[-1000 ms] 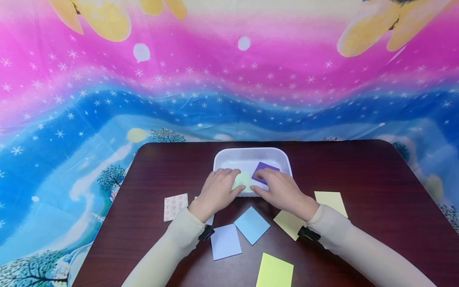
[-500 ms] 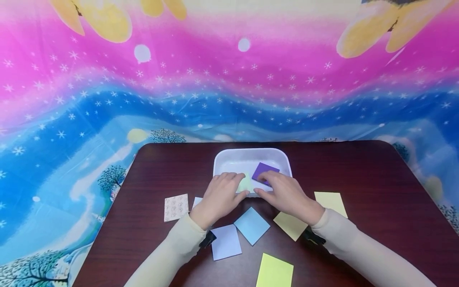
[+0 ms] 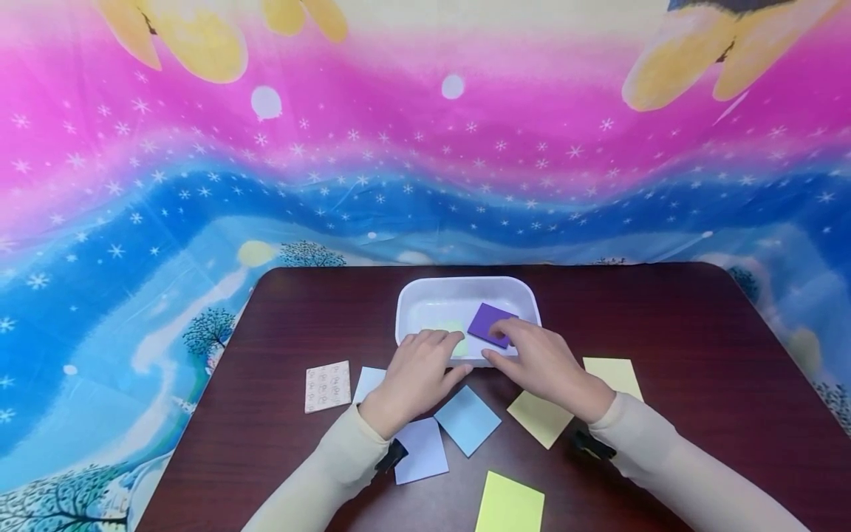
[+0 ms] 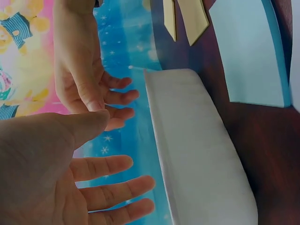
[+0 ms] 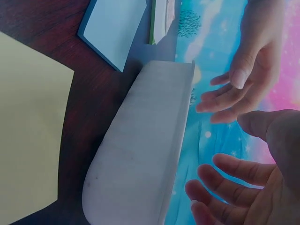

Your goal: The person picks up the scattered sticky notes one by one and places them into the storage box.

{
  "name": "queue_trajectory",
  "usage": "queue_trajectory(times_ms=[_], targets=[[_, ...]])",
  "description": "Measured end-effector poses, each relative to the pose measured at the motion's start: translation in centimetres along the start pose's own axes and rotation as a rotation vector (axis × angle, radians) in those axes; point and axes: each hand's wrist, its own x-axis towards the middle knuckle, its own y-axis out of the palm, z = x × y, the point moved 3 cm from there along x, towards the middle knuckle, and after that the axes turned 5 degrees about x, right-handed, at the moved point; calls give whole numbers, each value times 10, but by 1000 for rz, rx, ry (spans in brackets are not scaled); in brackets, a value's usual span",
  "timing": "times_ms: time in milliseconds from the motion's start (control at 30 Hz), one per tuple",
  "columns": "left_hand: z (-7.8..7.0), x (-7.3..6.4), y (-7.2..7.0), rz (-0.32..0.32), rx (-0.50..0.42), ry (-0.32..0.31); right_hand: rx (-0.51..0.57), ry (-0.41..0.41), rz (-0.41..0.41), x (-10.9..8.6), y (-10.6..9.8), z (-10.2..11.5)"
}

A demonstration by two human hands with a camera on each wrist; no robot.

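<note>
A white plastic tub (image 3: 465, 281) stands near the table's far edge. On its floor lie a purple sticky-note pad (image 3: 485, 322) at the right and a pale green pad (image 3: 462, 349), partly covered by my left hand (image 3: 419, 369). That hand hovers over the near-left rim with relaxed fingers and an empty palm. My right hand (image 3: 548, 366) is over the near-right rim, its fingertips overlapping the purple pad in the head view. In the wrist views both hands are beyond the tub's outer wall (image 4: 192, 140), above rim height, fingers spread and holding nothing.
On the dark wooden table (image 3: 665, 318) several pads lie around the tub: patterned (image 3: 328, 386), whitish (image 3: 368, 382), lavender (image 3: 423, 452), light blue (image 3: 467, 421), tan (image 3: 540, 420), pale yellow (image 3: 610, 373) and bright yellow (image 3: 510, 504). A printed cloth (image 3: 425, 177) hangs behind.
Both hands have shifted slightly right and back towards the body. More of the purple pad and the whitish pad shows. The pads in the tub keep their places.
</note>
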Motion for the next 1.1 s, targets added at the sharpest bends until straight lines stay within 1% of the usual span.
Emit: queue_trajectory(times_ms=[233,533,833,1100], targets=[[-6,-2,4,8,23,9,-7,18,-8,-5,-3,-5],[-10,-4,2,14,62,7,-13,29,-17,-13,-6,-12],[-16,-6,4,45,30,27,-23,44,-16,-18,-9,-19],[-20,-7,6,36,29,37,-24,82,-13,-23,-14,-28]])
